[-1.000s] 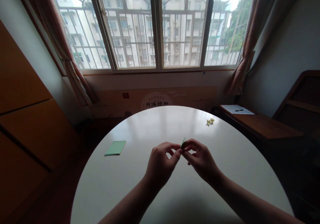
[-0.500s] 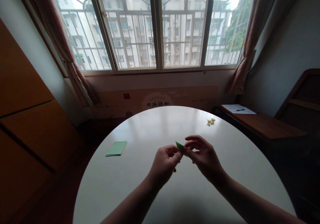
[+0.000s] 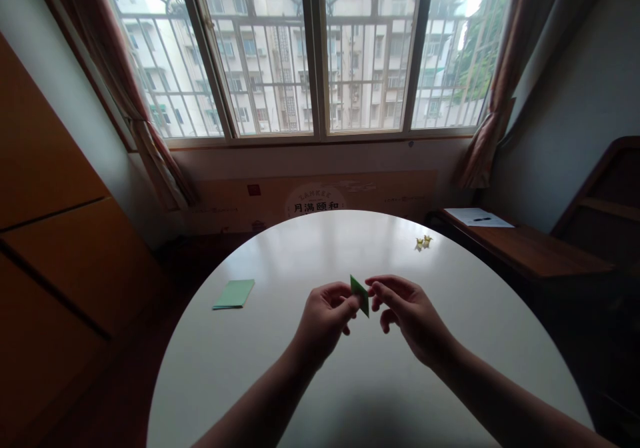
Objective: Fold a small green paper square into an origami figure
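Apparently, some paper folding is in hand on the round white table (image 3: 215,375), and I tell it from the left side to the right. At the left part of the table lies a flat stack of pale green paper (image 3: 234,293), well apart from both hands. Next comes the left hand (image 3: 325,318), which holds a small green piece (image 3: 359,289) in a narrow pinch, the thumb on the near face and the other fingers behind it. This piece, seemingly a folded paper, is above the middle of the table, tilted, with one pointed corner up and another down. Just beside its right edge is the right hand (image 3: 413,311); its fingers are loosely curled and somewhat spread, and I see nothing pinched between them. Whether a fingertip touches the piece, I cannot tell. Farther to the right, near the far rim, two tiny yellowish pieces (image 3: 419,243) sit close together, and beyond the table a white sheet (image 3: 467,217) lies on a wooden bench (image 3: 535,245). In my judgement, the step is the turning or adjusting of the piece between two folds. The next move probably calls for a steady left pinch, while the right fingertips take the free edge and press the crease exactly.
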Demonstrator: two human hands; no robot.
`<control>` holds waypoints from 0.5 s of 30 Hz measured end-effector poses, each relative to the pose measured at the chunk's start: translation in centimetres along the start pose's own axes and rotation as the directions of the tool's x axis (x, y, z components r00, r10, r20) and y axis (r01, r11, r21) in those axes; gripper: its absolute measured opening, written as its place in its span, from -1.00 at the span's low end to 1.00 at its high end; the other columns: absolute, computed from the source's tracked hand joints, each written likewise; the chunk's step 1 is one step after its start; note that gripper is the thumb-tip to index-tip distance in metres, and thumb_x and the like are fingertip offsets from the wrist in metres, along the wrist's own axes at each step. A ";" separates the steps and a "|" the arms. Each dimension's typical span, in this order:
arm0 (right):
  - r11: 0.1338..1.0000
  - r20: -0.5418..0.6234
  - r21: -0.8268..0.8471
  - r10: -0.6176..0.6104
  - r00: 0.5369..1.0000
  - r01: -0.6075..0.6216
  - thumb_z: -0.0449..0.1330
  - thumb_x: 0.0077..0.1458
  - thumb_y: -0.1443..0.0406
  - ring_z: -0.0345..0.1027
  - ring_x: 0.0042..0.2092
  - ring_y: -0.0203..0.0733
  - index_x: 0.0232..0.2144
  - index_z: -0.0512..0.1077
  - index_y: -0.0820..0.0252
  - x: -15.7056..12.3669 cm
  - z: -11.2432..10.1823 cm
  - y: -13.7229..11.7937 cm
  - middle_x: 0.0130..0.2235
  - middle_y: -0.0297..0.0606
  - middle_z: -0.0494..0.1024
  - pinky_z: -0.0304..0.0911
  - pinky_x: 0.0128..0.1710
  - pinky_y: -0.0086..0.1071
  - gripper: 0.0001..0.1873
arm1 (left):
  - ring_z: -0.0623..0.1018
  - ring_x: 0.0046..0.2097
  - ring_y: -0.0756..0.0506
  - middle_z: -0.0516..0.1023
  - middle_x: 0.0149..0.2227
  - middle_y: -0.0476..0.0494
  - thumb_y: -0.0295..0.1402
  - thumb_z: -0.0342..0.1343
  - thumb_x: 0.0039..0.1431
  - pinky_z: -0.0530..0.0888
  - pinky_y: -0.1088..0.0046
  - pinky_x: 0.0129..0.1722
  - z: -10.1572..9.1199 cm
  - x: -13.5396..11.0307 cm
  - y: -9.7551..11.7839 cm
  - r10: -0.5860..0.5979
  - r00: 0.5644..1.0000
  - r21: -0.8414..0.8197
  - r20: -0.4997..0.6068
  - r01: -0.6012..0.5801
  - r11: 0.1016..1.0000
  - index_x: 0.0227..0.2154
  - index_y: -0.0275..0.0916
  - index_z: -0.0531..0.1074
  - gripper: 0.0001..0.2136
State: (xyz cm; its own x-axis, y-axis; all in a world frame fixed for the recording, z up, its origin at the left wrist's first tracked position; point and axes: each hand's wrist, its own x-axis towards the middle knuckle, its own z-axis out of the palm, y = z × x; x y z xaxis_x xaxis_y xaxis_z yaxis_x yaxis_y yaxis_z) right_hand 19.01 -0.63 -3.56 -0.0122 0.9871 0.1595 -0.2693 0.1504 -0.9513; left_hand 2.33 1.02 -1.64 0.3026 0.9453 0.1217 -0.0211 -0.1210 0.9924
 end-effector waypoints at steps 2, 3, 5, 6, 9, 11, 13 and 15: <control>0.998 0.058 0.041 0.047 0.997 -0.050 0.40 0.01 0.08 0.31 -0.40 -0.21 -0.29 0.63 0.20 0.0 0.0 -0.1 -0.44 -0.23 0.50 0.20 -0.63 -0.48 -0.68 | 0.39 -0.49 0.00 0.46 -0.54 -0.08 -0.27 0.24 0.01 0.33 0.59 -0.63 -0.1 0.0 0.3 0.025 0.999 0.015 0.022 -0.025 1.000 -0.41 -0.34 0.59 -0.80; 0.996 0.087 0.052 0.061 0.994 -0.066 0.41 0.00 0.09 0.29 -0.41 -0.22 -0.31 0.64 0.21 0.0 0.1 -0.1 -0.47 -0.25 0.48 0.19 -0.63 -0.49 -0.69 | 0.39 -0.49 0.00 0.46 -0.54 -0.07 -0.27 0.24 0.02 0.33 0.59 -0.63 -0.1 -0.1 0.5 0.038 0.999 0.032 0.031 -0.039 0.999 -0.41 -0.34 0.60 -0.80; 0.995 0.124 0.064 0.074 0.990 -0.082 0.41 0.00 0.10 0.26 -0.43 -0.25 -0.32 0.65 0.22 0.0 0.1 -0.1 -0.50 -0.27 0.45 0.17 -0.63 -0.49 -0.70 | 0.39 -0.48 0.00 0.46 -0.54 -0.07 -0.26 0.25 0.04 0.34 0.59 -0.63 -0.1 -0.1 0.7 0.057 0.997 0.070 0.043 -0.060 0.996 -0.42 -0.34 0.60 -0.79; 0.994 0.131 0.065 0.076 0.989 -0.085 0.41 0.00 0.11 0.25 -0.43 -0.25 -0.32 0.65 0.22 0.0 0.0 -0.1 -0.50 -0.27 0.44 0.17 -0.62 -0.50 -0.70 | 0.39 -0.49 0.00 0.46 -0.55 -0.08 -0.25 0.25 0.05 0.34 0.59 -0.63 -0.1 -0.2 0.8 0.061 0.997 0.087 0.045 -0.065 0.994 -0.43 -0.34 0.60 -0.79; 0.995 0.130 0.062 0.072 0.989 -0.081 0.42 -0.01 0.11 0.25 -0.42 -0.25 -0.33 0.65 0.21 0.0 0.0 0.0 -0.49 -0.27 0.44 0.16 -0.61 -0.49 -0.71 | 0.36 -0.52 0.02 0.47 -0.55 -0.07 -0.23 0.27 0.05 0.33 0.59 -0.63 -0.2 -0.2 0.9 0.068 0.997 0.130 0.030 -0.071 0.989 -0.46 -0.34 0.60 -0.77; 0.995 0.129 0.055 0.072 0.989 -0.080 0.42 -0.02 0.10 0.25 -0.42 -0.24 -0.34 0.65 0.20 0.0 -0.1 0.0 -0.49 -0.27 0.45 0.17 -0.61 -0.48 -0.71 | 0.37 -0.52 0.02 0.48 -0.55 -0.08 -0.21 0.29 0.04 0.34 0.58 -0.63 -0.3 -0.2 0.9 0.074 0.997 0.149 0.018 -0.076 0.986 -0.46 -0.33 0.60 -0.76; 0.996 0.132 0.046 0.073 0.989 -0.080 0.42 -0.02 0.09 0.26 -0.41 -0.23 -0.34 0.66 0.20 0.0 -0.1 0.0 -0.49 -0.27 0.44 0.17 -0.60 -0.47 -0.70 | 0.39 -0.50 0.00 0.51 -0.51 -0.10 -0.20 0.31 0.03 0.35 0.58 -0.63 -0.3 -0.1 0.9 0.084 0.996 0.149 0.001 -0.083 0.985 -0.43 -0.33 0.60 -0.76; 0.996 0.134 0.040 0.074 0.988 -0.080 0.42 -0.02 0.09 0.26 -0.40 -0.22 -0.34 0.66 0.20 0.0 0.0 0.0 -0.49 -0.27 0.44 0.18 -0.60 -0.47 -0.70 | 0.42 -0.47 -0.02 0.54 -0.47 -0.12 -0.19 0.34 0.01 0.37 0.57 -0.63 -0.3 -0.1 0.8 0.093 0.996 0.135 -0.017 -0.089 0.987 -0.38 -0.32 0.60 -0.74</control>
State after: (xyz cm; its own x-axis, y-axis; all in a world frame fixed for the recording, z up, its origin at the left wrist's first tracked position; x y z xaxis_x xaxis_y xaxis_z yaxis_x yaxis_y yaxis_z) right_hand 19.00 -0.60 -3.57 -0.1613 0.9792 0.1230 -0.3057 0.0690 -0.9496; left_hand 1.95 0.95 -0.82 0.2829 0.9351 0.2133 0.0806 -0.2448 0.9662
